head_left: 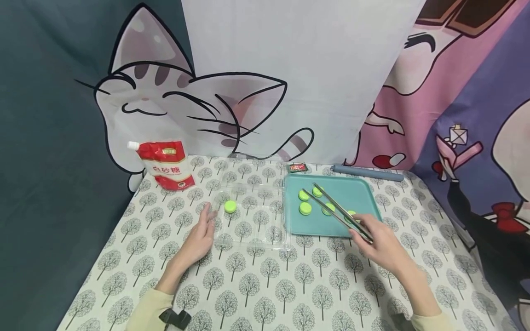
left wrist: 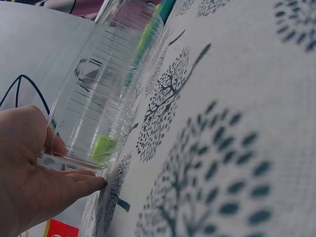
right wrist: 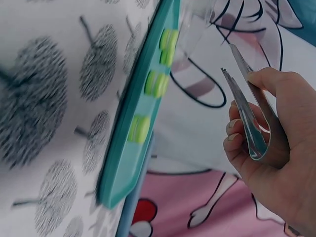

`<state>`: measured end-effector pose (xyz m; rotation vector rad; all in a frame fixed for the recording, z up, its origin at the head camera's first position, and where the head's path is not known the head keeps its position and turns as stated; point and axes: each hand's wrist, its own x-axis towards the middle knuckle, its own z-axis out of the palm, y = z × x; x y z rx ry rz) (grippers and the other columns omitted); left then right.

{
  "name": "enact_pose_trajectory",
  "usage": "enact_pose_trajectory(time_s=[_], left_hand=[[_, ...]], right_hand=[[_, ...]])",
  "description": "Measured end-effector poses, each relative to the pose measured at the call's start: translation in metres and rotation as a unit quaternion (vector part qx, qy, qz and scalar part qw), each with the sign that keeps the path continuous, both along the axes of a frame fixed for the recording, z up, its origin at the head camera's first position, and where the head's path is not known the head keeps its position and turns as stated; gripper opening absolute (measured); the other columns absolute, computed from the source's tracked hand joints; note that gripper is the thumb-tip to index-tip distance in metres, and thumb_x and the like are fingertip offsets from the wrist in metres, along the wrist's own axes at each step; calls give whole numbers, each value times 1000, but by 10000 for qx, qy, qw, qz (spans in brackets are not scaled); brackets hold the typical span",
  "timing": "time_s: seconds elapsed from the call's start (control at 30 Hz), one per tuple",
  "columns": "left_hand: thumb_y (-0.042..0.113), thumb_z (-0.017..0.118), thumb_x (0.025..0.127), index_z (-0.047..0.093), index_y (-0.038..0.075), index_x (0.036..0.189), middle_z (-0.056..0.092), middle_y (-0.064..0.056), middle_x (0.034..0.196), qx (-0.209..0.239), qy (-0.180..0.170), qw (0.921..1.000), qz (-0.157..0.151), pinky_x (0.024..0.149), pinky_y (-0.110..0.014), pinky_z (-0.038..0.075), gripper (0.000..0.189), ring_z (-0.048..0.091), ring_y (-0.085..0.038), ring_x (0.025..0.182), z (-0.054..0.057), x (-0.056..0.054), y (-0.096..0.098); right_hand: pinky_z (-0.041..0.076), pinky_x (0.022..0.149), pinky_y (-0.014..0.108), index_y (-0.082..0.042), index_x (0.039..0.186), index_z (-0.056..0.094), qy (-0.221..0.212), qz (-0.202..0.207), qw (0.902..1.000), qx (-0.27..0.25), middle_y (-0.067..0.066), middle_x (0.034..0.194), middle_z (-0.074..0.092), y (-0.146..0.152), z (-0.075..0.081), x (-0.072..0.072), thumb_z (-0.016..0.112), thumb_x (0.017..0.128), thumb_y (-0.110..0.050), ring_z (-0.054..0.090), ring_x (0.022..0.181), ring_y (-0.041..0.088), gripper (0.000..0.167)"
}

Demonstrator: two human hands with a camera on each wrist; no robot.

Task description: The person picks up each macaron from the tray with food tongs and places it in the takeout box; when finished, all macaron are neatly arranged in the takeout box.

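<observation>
My left hand is at the left side of a clear plastic box. In the left wrist view, its thumb and fingers hold that side's wall between them. One bright green macaron sits inside the box near its left wall. My right hand grips metal tongs over a teal tray. The tongs' tips stand apart with nothing between them, raised above the tray in the right wrist view. Several green macarons lie on the tray, among them a front-left macaron and one nearer the hand.
The box's clear lid stands open behind it. A red and white sugar bag is at the back left. A small red packet and a blue-grey roll lie behind the tray. The tablecloth has tree prints.
</observation>
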<state>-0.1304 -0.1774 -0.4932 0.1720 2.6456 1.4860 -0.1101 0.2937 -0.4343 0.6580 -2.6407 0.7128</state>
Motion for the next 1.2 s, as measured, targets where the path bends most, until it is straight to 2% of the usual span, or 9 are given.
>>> enact_pose_trajectory(time_s=[0.2, 0.5, 0.6, 0.9, 1.2], left_hand=[[11, 33, 109, 1, 1, 162, 33, -28, 160, 23, -26, 10000, 10, 125, -60, 19, 62, 33, -47, 147, -1, 1, -2], [12, 33, 110, 1, 2, 162, 34, -27, 160, 9, -25, 10000, 12, 124, -61, 20, 62, 35, -48, 146, 0, 1, -2], [12, 33, 110, 1, 2, 162, 34, -27, 160, -5, -25, 10000, 4, 124, -61, 21, 62, 36, -48, 145, 0, 1, -3], [13, 33, 110, 0, 3, 162, 34, -27, 160, -26, -15, 10000, 10, 124, -61, 21, 63, 36, -48, 146, -1, 2, -3], [12, 34, 110, 1, 2, 162, 35, -28, 159, 2, 14, 10000, 6, 124, -61, 22, 62, 36, -48, 145, -1, 0, -2]], right_hand=[[46, 51, 20, 0, 122, 64, -23, -295, 9996, 13, -1, 84, 62, 19, -3, 13, 78, 83, -4, 48, 68, 0, 42], [39, 48, 20, -2, 123, 63, -345, -780, 9963, 73, -5, 80, 56, 45, -10, 35, 78, 85, -7, 42, 63, -1, 41], [39, 48, 19, -1, 121, 64, -243, -878, 9958, 92, -5, 79, 56, 53, -13, 40, 79, 82, -5, 42, 63, -1, 42], [36, 51, 21, -2, 118, 67, -65, -1054, 9942, 186, -7, 79, 56, 66, -20, 51, 81, 80, -7, 42, 66, -2, 42], [38, 53, 23, -4, 115, 68, -257, -1254, 9912, 330, -8, 78, 55, 74, -27, 56, 82, 80, -10, 42, 68, -2, 38]])
